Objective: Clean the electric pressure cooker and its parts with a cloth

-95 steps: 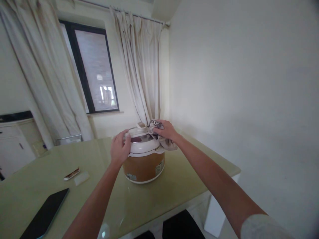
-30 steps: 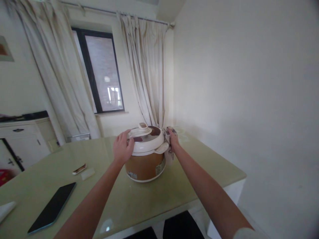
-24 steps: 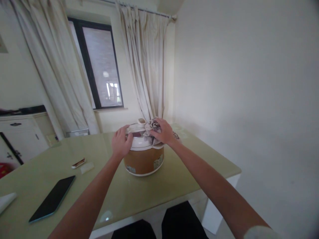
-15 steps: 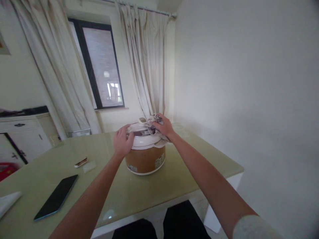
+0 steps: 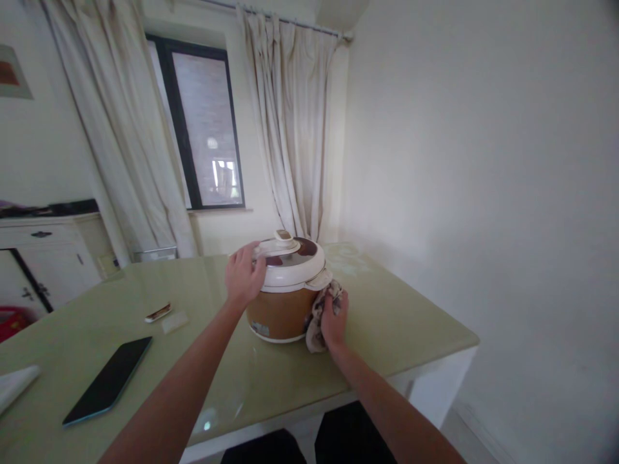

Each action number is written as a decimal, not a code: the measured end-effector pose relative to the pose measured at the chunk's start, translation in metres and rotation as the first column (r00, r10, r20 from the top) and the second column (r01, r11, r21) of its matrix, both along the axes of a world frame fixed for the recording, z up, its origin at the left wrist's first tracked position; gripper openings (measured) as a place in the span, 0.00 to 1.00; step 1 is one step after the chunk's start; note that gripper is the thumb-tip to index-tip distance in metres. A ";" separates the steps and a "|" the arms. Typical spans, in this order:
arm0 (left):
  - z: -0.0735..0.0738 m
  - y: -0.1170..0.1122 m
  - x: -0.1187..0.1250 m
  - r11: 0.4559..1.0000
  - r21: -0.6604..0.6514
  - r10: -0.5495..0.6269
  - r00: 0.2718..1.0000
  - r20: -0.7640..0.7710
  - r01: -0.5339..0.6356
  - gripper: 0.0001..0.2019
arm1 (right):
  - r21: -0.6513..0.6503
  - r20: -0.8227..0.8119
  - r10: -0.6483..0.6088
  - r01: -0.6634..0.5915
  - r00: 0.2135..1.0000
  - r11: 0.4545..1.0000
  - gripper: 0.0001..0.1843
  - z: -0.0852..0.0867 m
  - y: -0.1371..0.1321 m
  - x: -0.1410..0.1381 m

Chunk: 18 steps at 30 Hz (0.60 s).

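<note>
Cloth moved from the top to the side of the cooker

The right hand (image 5: 333, 319), clenched on the cloth (image 5: 316, 322), had come down off the lid (image 5: 294, 258) onto the brown wall of the rice cooker (image 5: 280, 312). The left hand (image 5: 244, 277) gripped the lid's rim. A phone (image 5: 109, 380) lay nearer on the counter (image 5: 387, 322), with the curtains (image 5: 294, 129) and window (image 5: 207, 129) beyond.
</note>
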<state>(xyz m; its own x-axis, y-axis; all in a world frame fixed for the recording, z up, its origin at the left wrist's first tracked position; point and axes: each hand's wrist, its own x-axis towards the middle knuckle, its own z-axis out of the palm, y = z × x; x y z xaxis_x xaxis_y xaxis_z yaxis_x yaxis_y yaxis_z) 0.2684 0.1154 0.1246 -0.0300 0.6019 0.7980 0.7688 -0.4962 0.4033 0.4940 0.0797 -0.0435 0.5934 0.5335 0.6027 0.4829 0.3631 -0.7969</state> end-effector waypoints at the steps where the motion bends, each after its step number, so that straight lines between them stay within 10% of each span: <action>1: 0.000 0.001 -0.001 1.000 -0.006 -0.018 1.000 0.023 0.019 0.24 | 0.027 0.065 -0.065 0.063 0.996 0.998 0.33 -0.007 -0.013 -0.010; 5: -0.001 0.003 -0.004 0.997 -0.007 -0.070 0.994 0.085 0.071 0.27 | 0.077 0.571 -0.103 0.072 0.815 0.994 0.42 -0.017 -0.054 -0.044; 10: -0.003 0.005 -0.007 0.993 0.022 -0.117 0.987 0.107 0.116 0.28 | 0.216 0.954 -0.130 -0.317 0.270 0.923 0.16 0.035 -0.053 -0.067; 15: -0.004 0.010 -0.020 0.976 -0.043 -0.209 0.976 0.069 0.212 0.28 | 0.211 0.875 -0.110 -0.166 0.471 0.963 0.26 0.118 -0.035 -0.079; 18: -0.002 0.013 -0.030 0.964 -0.090 -0.244 0.967 0.075 0.250 0.29 | 0.270 0.843 -0.181 -0.107 0.507 0.957 0.24 0.112 -0.036 -0.086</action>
